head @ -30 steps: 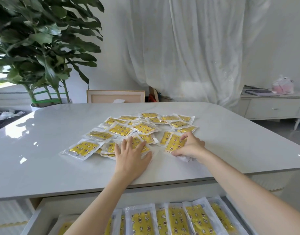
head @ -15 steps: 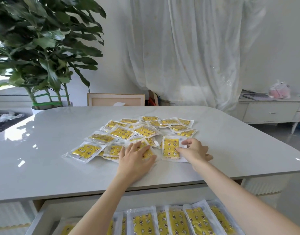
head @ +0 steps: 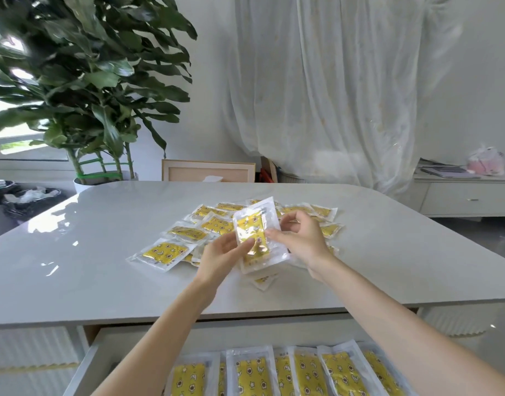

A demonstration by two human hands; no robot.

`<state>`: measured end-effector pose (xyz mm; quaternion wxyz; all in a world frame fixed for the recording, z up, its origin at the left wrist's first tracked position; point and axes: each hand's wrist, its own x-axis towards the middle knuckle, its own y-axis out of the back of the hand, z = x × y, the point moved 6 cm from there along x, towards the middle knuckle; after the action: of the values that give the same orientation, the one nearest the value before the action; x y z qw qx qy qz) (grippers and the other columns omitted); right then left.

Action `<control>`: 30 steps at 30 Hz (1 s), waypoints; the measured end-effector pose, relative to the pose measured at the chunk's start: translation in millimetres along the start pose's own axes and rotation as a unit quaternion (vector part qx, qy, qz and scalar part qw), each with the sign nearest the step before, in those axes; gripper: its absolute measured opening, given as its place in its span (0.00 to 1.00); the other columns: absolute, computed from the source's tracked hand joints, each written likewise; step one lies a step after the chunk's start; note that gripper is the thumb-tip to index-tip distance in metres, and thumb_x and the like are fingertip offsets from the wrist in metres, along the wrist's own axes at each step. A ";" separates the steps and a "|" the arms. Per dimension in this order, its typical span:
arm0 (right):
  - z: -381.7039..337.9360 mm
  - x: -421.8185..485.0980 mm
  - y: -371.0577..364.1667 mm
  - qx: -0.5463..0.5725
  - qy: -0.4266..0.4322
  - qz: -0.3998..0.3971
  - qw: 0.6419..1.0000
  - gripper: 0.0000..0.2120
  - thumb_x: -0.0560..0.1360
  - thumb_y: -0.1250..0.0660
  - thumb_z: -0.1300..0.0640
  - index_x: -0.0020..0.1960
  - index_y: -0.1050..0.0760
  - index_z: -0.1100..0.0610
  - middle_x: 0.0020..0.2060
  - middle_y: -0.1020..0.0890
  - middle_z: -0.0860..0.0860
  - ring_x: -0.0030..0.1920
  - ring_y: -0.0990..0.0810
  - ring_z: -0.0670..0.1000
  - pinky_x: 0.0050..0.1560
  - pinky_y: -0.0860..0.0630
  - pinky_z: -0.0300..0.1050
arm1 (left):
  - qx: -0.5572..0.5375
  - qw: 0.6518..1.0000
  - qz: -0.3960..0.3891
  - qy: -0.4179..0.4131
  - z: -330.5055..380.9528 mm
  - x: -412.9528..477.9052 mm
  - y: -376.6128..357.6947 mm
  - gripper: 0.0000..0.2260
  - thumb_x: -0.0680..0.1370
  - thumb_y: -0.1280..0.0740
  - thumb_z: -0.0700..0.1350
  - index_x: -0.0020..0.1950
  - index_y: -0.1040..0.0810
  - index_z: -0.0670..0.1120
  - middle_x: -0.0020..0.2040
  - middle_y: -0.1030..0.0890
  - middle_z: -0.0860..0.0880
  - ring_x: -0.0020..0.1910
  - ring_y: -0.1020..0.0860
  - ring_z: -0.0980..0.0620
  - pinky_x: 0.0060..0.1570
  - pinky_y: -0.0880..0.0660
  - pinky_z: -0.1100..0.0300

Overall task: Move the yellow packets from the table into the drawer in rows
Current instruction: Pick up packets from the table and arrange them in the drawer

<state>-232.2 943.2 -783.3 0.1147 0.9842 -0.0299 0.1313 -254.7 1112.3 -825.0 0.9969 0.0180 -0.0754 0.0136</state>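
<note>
Nearest: white open drawer (head: 82, 364) under the tabletop edge, holding clear-wrapped yellow packets in a row (head: 250, 375), side by side, long edges overlapping. Printed stars and small figures on the yellow; any lettering too blurred to read.

Above that, two bare forearms reaching forward. Left hand (head: 222, 252) and right hand (head: 302, 241) both gripping a held yellow packet (head: 252, 232), upright and tilted, clear of the table, thumb of left on its front, right fingers pinching its right edge. Second wrapper apparently behind it; count unclear.

Glossy pale grey table (head: 102, 281) with a loose pile of yellow packets (head: 165, 251) just beyond the hands, overlapping, unsorted.

Farther: wooden-framed panel (head: 208, 171) behind the table, large-leaved potted plant (head: 88, 81) at left, white sheer curtain (head: 331, 95) at centre, white sideboard (head: 462, 195) at right bearing a pink bag (head: 487, 164).
</note>
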 end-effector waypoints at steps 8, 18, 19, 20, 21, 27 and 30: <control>17.4 1.0 -43.5 -0.210 -0.065 -0.068 0.973 0.17 0.79 0.38 0.51 0.66 0.31 0.55 0.61 0.23 0.51 0.58 0.24 0.51 0.52 0.27 0.44 | -0.114 0.982 0.128 0.076 -1.7 -4.2 90.5 0.06 0.77 0.33 0.40 0.50 0.21 0.39 0.45 0.16 0.43 0.37 0.17 0.50 0.37 0.18 0.59; 58.2 8.0 -58.9 -0.294 -0.171 -0.031 0.940 0.39 0.64 0.25 0.39 0.70 0.37 0.47 0.66 0.28 0.51 0.69 0.37 0.56 0.62 0.33 0.50 | -0.209 0.911 0.277 0.222 -37.9 1.1 180.3 0.04 0.78 0.33 0.42 0.50 0.26 0.42 0.35 0.20 0.46 0.23 0.20 0.49 0.17 0.25 0.60; 61.0 7.0 -57.1 -0.267 -0.174 -0.023 0.947 0.38 0.64 0.25 0.39 0.69 0.37 0.47 0.65 0.27 0.51 0.69 0.36 0.56 0.63 0.33 0.50 | -0.202 0.913 0.272 0.227 -36.3 4.2 177.5 0.03 0.78 0.34 0.41 0.49 0.26 0.42 0.35 0.20 0.45 0.26 0.20 0.48 0.19 0.24 0.57; 63.0 6.3 -55.9 -0.250 -0.171 -0.016 0.953 0.37 0.64 0.24 0.40 0.68 0.36 0.46 0.65 0.27 0.51 0.69 0.36 0.56 0.65 0.33 0.50 | -0.192 0.915 0.268 0.233 -34.9 7.6 173.3 0.03 0.78 0.35 0.40 0.47 0.26 0.41 0.31 0.20 0.46 0.25 0.21 0.48 0.20 0.24 0.56; 63.3 5.2 -55.3 -0.243 -0.160 -0.008 0.957 0.36 0.64 0.24 0.41 0.67 0.35 0.46 0.65 0.26 0.51 0.69 0.35 0.56 0.66 0.34 0.50 | -0.183 0.916 0.270 0.234 -32.9 11.1 169.2 0.05 0.78 0.35 0.40 0.44 0.27 0.41 0.25 0.20 0.47 0.21 0.22 0.49 0.18 0.26 0.57; 60.3 -2.8 -56.7 -0.205 -0.038 0.061 0.976 0.26 0.67 0.24 0.48 0.61 0.30 0.51 0.60 0.25 0.51 0.65 0.35 0.55 0.56 0.36 0.45 | -0.168 0.931 0.236 0.222 -20.8 32.4 136.2 0.03 0.80 0.38 0.38 0.51 0.26 0.40 0.34 0.20 0.44 0.28 0.22 0.46 0.32 0.28 0.51; 62.1 -3.2 -55.1 -0.199 -0.013 0.078 0.977 0.25 0.67 0.24 0.50 0.59 0.30 0.52 0.58 0.26 0.51 0.63 0.37 0.56 0.52 0.40 0.42 | -0.142 0.922 0.275 0.231 -24.4 36.8 129.4 0.02 0.78 0.36 0.38 0.50 0.26 0.42 0.38 0.25 0.45 0.37 0.24 0.46 0.42 0.28 0.51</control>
<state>-214.7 982.4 -854.5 0.2974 0.9379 -0.1336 0.1184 -218.6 1243.3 -839.2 0.9359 -0.1485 0.1538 0.2801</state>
